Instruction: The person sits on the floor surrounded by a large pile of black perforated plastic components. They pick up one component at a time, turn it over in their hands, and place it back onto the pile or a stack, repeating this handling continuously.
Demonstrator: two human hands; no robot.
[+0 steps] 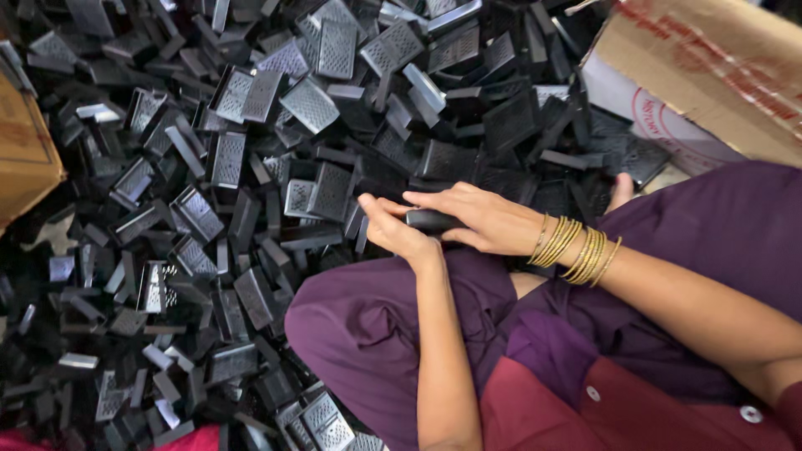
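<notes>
Above the knee, the left hand (393, 230) and right hand (480, 219) both grip a black plastic piece (430, 220); beyond the right hand stands a brown cardboard box (710, 58) with red print.

Left hand (397, 230) at frame centre, forearm rising straight up from the bottom edge, palm turned rightward, fingers curled, thumb stretched toward upper right. Right hand (476, 217) just right of it, palm down, fingers extended leftward and overlapping the left hand's fingertips, both closed around the same small piece. Right forearm running in from the lower right edge, wrist slightly bent, elbow out of frame.
</notes>
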